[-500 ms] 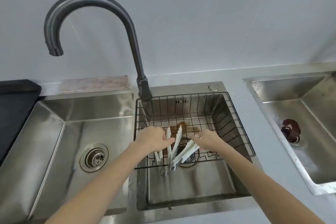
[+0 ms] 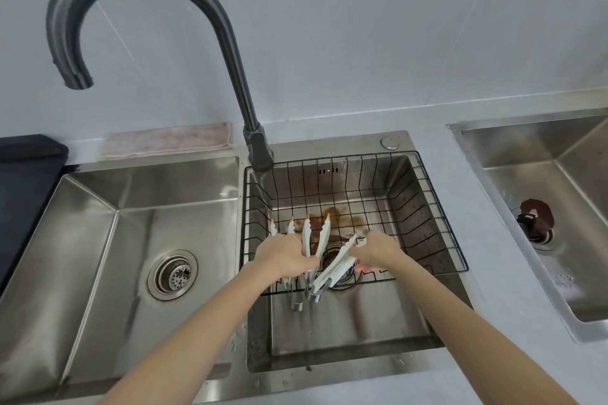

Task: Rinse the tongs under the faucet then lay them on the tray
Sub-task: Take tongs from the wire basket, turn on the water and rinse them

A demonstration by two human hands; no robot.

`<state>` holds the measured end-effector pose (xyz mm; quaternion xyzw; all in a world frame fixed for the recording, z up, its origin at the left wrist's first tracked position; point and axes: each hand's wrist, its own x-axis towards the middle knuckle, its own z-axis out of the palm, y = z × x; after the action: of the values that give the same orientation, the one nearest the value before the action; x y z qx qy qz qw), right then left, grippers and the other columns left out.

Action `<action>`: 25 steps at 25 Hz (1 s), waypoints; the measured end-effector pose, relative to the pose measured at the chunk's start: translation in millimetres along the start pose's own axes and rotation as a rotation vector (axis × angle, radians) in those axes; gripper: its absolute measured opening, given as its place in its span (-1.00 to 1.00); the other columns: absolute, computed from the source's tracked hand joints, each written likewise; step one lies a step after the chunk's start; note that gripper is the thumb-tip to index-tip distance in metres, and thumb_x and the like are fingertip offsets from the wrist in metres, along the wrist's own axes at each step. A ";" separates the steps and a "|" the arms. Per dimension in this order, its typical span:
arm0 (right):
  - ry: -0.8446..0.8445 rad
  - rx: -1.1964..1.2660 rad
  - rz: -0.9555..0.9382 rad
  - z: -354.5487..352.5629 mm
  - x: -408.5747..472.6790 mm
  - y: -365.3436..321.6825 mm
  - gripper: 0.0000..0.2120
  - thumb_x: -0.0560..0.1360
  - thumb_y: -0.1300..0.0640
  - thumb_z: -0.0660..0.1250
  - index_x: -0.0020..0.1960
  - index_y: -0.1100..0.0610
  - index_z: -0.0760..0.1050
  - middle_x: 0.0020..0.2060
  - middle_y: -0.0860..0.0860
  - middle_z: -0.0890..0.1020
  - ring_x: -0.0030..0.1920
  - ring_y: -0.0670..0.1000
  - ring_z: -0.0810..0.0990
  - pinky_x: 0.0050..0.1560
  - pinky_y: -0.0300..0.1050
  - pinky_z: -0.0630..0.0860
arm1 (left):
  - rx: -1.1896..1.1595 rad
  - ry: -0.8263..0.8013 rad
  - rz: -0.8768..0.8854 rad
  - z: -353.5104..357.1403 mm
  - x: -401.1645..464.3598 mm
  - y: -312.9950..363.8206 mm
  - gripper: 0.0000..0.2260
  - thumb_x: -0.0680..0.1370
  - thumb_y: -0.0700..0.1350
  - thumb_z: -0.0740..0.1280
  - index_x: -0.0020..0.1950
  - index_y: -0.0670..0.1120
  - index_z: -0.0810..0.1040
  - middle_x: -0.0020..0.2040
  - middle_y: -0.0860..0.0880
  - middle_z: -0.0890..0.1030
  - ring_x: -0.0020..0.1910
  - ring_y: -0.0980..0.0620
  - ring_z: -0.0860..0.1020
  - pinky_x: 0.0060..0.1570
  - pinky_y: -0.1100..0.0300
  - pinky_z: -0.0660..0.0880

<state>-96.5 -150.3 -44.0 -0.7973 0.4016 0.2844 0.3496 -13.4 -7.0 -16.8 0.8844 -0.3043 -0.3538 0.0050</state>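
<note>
Pale grey wall panels (image 2: 362, 26) back a light countertop (image 2: 487, 240) holding three stainless steel basins: a wide left sink basin (image 2: 108, 240), a middle basin (image 2: 345, 332) and a partly visible right basin (image 2: 543, 181). No tray is identifiable; a black slab (image 2: 26, 181) at far left may be one. A dark grey gooseneck faucet (image 2: 210, 20) arches from the divider, its spout over the left basin; no water is visible. A black wire basket (image 2: 427, 207) sits in the middle basin over a brown stain (image 2: 332, 219). A folded pinkish cloth (image 2: 167, 140) lies behind the left basin.

The white-tipped metal tongs (image 2: 316, 240), several pairs, are inside the basket. The left hand (image 2: 283, 256) grasps two or three upright pairs; the right hand (image 2: 378, 248) pinches one slanted pair.

Recommended procedure: gather the pairs securely, lift tips clear of the wires, carry them beneath the spout, then start the water.
</note>
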 end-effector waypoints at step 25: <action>0.238 0.728 -0.361 24.7 -85.6 -72.2 -0.55 0.50 0.18 0.32 0.35 0.19 0.32 -0.12 -0.07 0.51 -0.20 -0.13 0.57 -0.24 -0.32 0.55 | -1.125 0.222 -0.012 7.0 -88.9 -76.7 -0.92 0.52 -0.08 0.30 -0.03 -0.04 0.45 -0.15 -0.01 0.63 -0.33 0.10 0.59 -0.30 0.29 0.50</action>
<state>-84.3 -61.8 28.0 -0.7067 0.3673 -0.0356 0.6037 -27.0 105.1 16.2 0.7792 -0.0618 -0.3664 0.5047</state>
